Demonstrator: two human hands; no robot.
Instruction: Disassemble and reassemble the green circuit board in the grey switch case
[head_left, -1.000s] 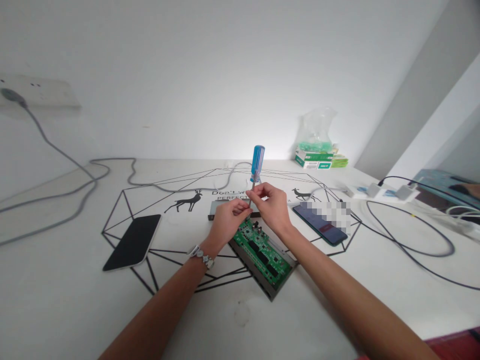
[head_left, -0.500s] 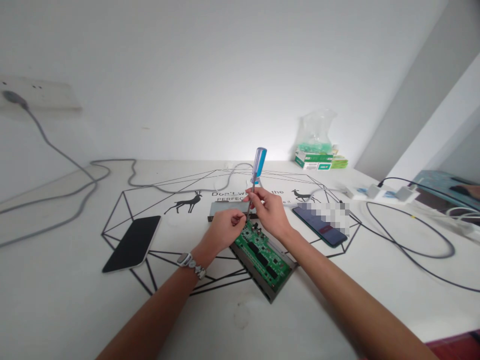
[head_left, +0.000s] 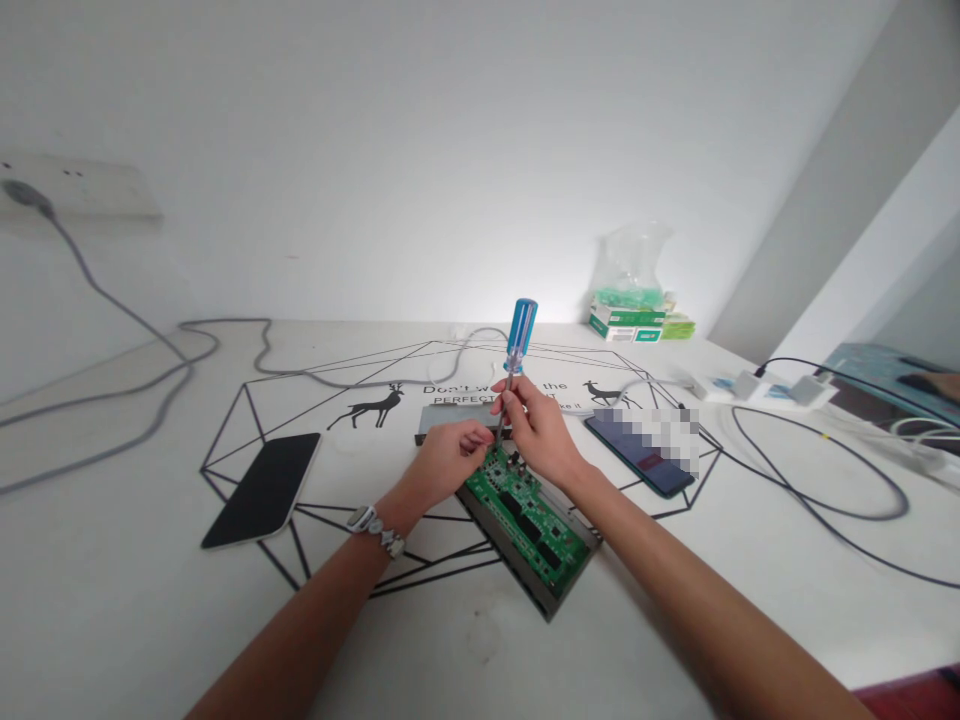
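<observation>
A screwdriver point(head_left: 522, 330) with a clear blue handle stands nearly upright, my right hand point(head_left: 541, 425) closed round its metal shaft. Its tip reaches down to the far end of a green circuit board point(head_left: 525, 520), which sits in a dark grey metal frame lying at a slant on the table. My left hand point(head_left: 446, 460), a watch and bracelet at its wrist, is pinched at that end of the board beside the tip. What its fingers hold is hidden. Behind both hands lies a grey metal part point(head_left: 442, 418), partly covered.
One dark phone point(head_left: 264, 490) lies at the left, another phone point(head_left: 637, 450) at the right. A power strip point(head_left: 757, 385) with black and white cables is on the right. Green-white boxes point(head_left: 626, 325) stand by the wall. A grey cable point(head_left: 225, 330) runs along the back.
The screwdriver has turned about its length, its handle shifting slightly right. The near end of the board has moved a little toward me. Both hands stay almost where they were.
</observation>
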